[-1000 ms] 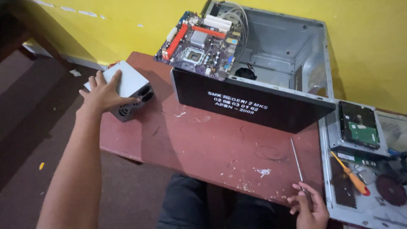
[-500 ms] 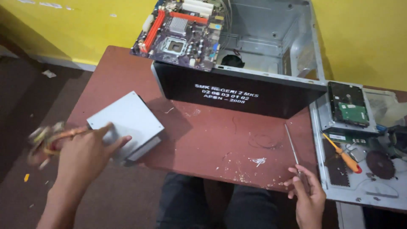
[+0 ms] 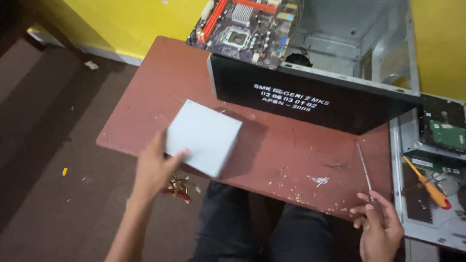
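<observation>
Item: power supply unit (image 3: 204,137), a pale grey metal box, is sitting tilted at the desk's (image 3: 145,102) front-left edge, part of it overhanging the front edge above the person's lap. A bundle of its cables (image 3: 178,187) is hanging below the box, under the desk line.

Left hand (image 3: 156,167): is gripping the box at its near-left side, thumb laid across the top face and fingers wrapped beneath; the grasp is closed on the unit.

Right hand (image 3: 377,224): is resting at the desk's front-right corner, fingers curled around the handle end of a long thin screwdriver (image 3: 363,165) whose shaft is lying on the desk and pointing toward the case.

Also present: open computer case (image 3: 349,68), lying along the desk's back edge with its dark panel facing the person; motherboard (image 3: 247,26), resting at the case's left end; hard drive (image 3: 444,128), lying on a grey metal panel (image 3: 405,194) right of the desk; orange-handled screwdriver (image 3: 427,184), lying on that same panel.

Step in hand, as judged: the unit is being carried clear of the case, handled by one hand only. The next move is calling for a firmer, level hold on the box, minding the dangling cables.
</observation>
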